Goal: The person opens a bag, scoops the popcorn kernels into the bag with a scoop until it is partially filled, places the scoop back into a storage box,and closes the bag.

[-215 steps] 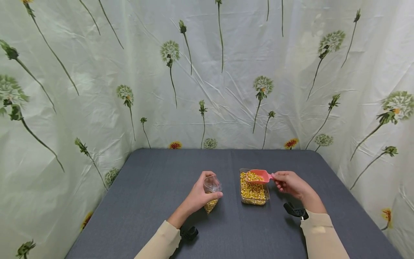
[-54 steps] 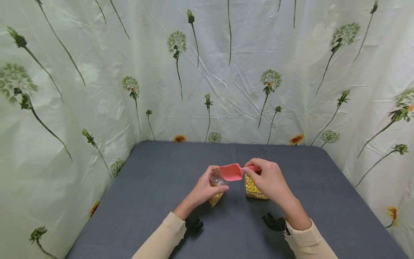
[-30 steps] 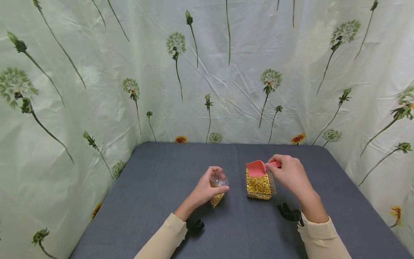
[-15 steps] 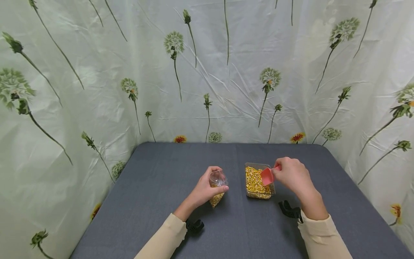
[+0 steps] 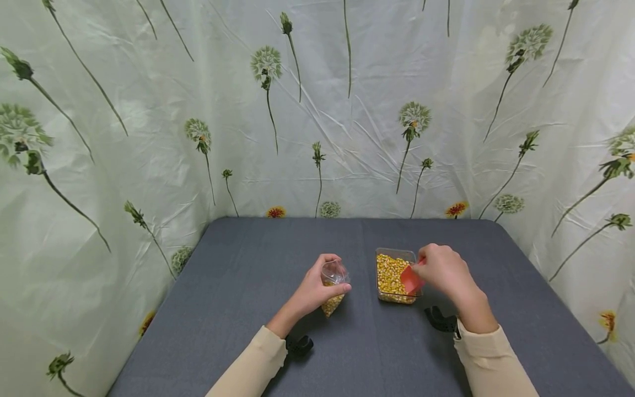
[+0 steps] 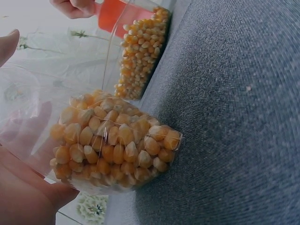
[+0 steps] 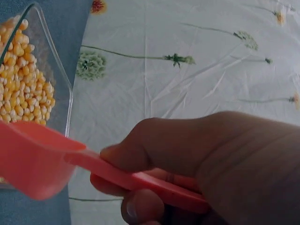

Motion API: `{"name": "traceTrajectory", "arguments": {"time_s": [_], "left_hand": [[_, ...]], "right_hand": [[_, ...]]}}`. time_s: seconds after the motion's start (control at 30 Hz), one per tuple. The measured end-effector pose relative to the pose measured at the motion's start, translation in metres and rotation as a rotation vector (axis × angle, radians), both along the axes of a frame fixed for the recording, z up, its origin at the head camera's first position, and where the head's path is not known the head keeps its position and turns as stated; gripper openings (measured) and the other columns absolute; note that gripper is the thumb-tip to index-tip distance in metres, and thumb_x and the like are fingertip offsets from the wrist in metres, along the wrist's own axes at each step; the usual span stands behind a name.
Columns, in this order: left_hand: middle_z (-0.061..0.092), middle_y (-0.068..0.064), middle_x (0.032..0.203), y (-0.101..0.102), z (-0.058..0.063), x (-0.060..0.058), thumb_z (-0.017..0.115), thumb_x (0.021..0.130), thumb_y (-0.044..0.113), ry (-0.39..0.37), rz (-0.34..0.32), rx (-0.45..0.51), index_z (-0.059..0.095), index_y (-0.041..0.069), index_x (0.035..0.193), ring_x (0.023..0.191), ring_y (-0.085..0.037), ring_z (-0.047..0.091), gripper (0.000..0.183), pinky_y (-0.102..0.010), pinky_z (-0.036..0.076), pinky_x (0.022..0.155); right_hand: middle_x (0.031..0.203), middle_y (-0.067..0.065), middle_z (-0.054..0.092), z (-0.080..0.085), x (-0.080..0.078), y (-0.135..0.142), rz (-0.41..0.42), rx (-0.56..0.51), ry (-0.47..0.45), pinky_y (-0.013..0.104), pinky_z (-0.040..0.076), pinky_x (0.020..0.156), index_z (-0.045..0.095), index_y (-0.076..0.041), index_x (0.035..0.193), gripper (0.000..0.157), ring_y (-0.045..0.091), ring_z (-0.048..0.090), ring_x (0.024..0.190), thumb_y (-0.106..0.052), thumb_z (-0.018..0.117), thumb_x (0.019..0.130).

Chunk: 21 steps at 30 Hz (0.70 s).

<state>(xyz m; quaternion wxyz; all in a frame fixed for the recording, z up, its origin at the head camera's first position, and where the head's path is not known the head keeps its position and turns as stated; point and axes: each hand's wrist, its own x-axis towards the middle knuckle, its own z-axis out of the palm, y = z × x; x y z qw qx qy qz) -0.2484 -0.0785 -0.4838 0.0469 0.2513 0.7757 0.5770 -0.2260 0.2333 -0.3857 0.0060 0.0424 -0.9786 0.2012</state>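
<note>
My left hand [image 5: 315, 289] grips a clear plastic bag [image 5: 335, 273] by its sides, holding its mouth wide. Yellow corn kernels [image 6: 115, 140] fill the lower part of the bag, whose bottom corner points down at the cloth. To the right, a clear rectangular container [image 5: 395, 252] holds more corn kernels [image 5: 389, 275]. My right hand [image 5: 446, 273] pinches the handle of a pink scoop [image 5: 412, 279] between thumb and fingers. The scoop's bowl is tilted into the container's right side, at the kernels. In the right wrist view the scoop's handle [image 7: 122, 176] runs under the thumb.
A dark grey cloth covers the table [image 5: 258, 264]. Behind it and along both sides hangs a pale curtain [image 5: 317, 110] printed with dandelions. A black wrist mount [image 5: 300, 346] sits under the left wrist, another [image 5: 439, 320] under the right.
Earlier the right hand tipped the scoop over the bag's mouth, then moved back right to the container. Now the scoop dips at the container's right side. The left hand keeps holding the bag.
</note>
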Motion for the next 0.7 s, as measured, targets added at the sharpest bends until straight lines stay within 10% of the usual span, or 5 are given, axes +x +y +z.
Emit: {"name": "traceTrajectory", "arguments": {"time_s": [0.7], "left_hand": [[0.062,-0.008,0.123,0.001,0.033,0.02,0.077,0.092,0.022,-0.01,-0.021,0.0,0.046,0.015,0.136,0.104,-0.018,0.06,0.054,-0.04,0.049,0.084]], "right_hand": [[0.067,0.002,0.054,-0.057,-0.038,0.063,0.14,-0.502,-0.414,0.032,0.046,0.055,0.066,0.003,0.092,0.031,0.015,0.05,0.057,-0.027,0.066,0.1]]}}
